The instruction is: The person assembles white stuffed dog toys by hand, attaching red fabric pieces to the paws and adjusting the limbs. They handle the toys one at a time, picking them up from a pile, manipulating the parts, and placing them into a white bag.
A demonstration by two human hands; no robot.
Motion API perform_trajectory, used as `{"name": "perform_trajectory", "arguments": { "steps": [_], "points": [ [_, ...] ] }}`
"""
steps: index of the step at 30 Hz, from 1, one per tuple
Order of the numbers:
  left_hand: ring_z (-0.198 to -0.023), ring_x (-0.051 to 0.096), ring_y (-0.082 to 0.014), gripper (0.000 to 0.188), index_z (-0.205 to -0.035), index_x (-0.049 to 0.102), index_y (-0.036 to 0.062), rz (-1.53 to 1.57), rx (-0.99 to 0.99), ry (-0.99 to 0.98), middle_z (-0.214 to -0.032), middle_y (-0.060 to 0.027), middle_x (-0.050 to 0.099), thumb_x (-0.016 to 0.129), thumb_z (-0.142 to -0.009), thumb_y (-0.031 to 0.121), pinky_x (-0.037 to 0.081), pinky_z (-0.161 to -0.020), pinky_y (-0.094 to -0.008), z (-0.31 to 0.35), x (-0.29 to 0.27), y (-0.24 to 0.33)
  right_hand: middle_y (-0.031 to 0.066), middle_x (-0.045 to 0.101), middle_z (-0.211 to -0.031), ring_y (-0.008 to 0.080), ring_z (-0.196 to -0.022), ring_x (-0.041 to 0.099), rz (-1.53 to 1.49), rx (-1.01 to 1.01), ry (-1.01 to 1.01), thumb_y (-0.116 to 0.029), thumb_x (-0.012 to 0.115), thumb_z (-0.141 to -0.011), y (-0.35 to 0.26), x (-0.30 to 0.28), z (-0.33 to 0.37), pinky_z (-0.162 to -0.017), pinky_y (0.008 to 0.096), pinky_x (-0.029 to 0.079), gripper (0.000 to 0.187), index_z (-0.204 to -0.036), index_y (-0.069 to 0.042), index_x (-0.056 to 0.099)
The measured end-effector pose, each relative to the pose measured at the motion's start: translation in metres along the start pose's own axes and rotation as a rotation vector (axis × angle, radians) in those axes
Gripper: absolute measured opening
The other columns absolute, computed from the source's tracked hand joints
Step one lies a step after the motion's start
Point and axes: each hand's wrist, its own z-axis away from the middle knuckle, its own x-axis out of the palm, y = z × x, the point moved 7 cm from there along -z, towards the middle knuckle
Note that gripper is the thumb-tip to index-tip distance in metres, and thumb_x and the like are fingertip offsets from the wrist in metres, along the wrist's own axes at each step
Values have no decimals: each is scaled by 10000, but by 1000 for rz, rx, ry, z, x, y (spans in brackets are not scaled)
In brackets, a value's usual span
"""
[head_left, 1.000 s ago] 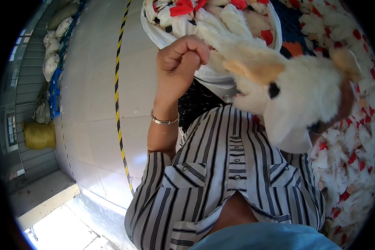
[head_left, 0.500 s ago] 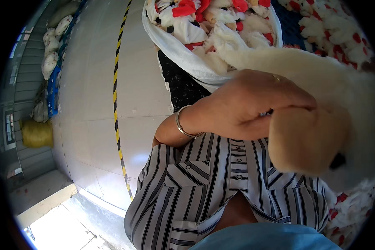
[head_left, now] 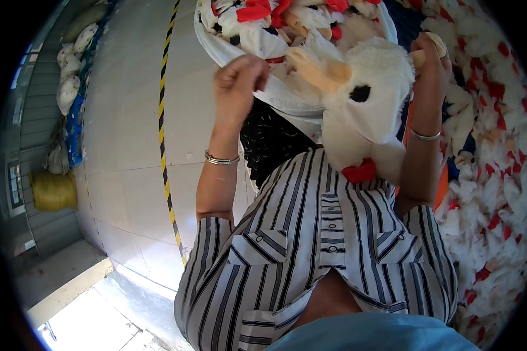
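Note:
A limp white plush animal skin [head_left: 369,117] hangs in front of my chest. It has beige ears, a black eye patch and a red piece at its lower end. My right hand [head_left: 430,73] is closed round one beige ear [head_left: 418,57] at the toy's right side. The other ear [head_left: 334,73] sticks out to the left, free. To the left of the toy and apart from it, my left hand [head_left: 237,88] is raised with its fingers curled together. Whatever those fingers hold, if anything, is hidden.
A white fabric sack [head_left: 214,50] full of white, red and black plush pieces stands ahead. Black speckled cloth [head_left: 275,140] lies beside it. More plush pieces [head_left: 492,193] heap up on the right. Yellow-black tape [head_left: 163,117] runs along the floor at left.
My left hand has let go of the plush toy's beige part and moved up and left. The toy has swung away to the middle, and my right hand now shows, gripping an ear.

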Motion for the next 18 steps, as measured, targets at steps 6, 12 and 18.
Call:
{"name": "perform_trajectory", "arguments": {
  "steps": [6, 12, 18],
  "points": [
    [-986, 581, -151, 207, -1070, 588, 41, -125, 150, -236, -1211, -80, 593, 612, -865, 63, 467, -853, -307, 5, 28, -15, 4, 584, -804, 72, -741, 541, -25, 42, -173, -181, 650, -907, 26, 9, 7, -668, 212, 432, 150, -933, -35, 627],
    [-1087, 584, -213, 419, -1220, 577, 18, -578, 194, -443, -1236, -94, 606, 677, -814, 34, 453, -935, -337, 20, 84, -34, 14, 563, -794, 84, -692, 498, -230, 77, -192, -196, 621, -944, 9, 26, 17, -607, 221, 403, 154, -945, -43, 607],
    [-884, 664, -142, 280, -1137, 620, 16, -95, -86, -192, -978, -102, 686, 561, -865, -7, 513, -853, -266, 6, 43, -35, 58, 660, -914, 106, -812, 603, -194, -146, -95, -172, 630, -939, 0, -18, -2, -733, 228, 482, 141, -971, -35, 617]
  ]
}}
